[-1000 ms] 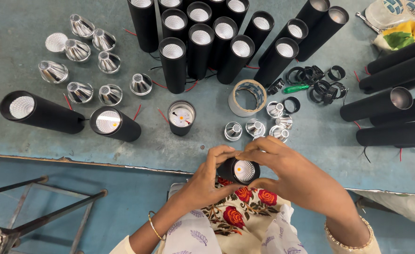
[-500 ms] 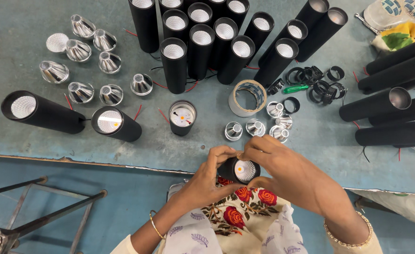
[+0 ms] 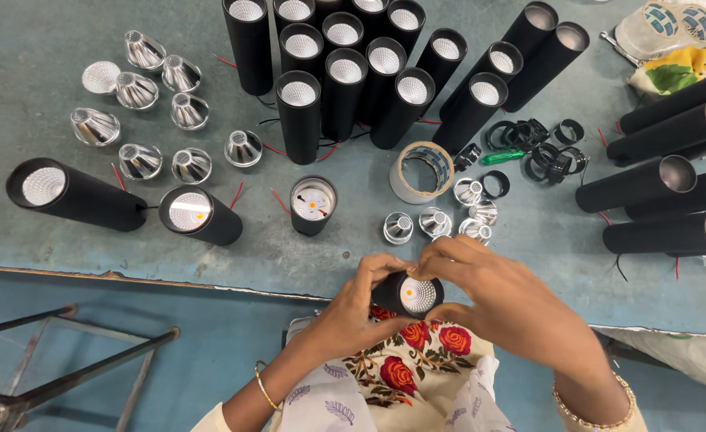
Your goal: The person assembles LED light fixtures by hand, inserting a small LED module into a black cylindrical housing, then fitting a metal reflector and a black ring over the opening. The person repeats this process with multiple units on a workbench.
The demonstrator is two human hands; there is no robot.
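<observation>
One short black cylinder lamp (image 3: 407,294), faceted reflector, orange centre.

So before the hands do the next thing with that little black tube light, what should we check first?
1. Both hands on the tube: ok. Left hand and right hand wrap the black tube light from each side.
2. Lens seated flat in the tube mouth: cannot tell, fingers cover the rim.
3. Tube above the table: not ok, it is held off the table edge, over the lap.
4. Spare shiny reflectors close by: ok, small reflectors sit just ahead of the hands.
5. Tape roll out of the way: ok.
</observation>
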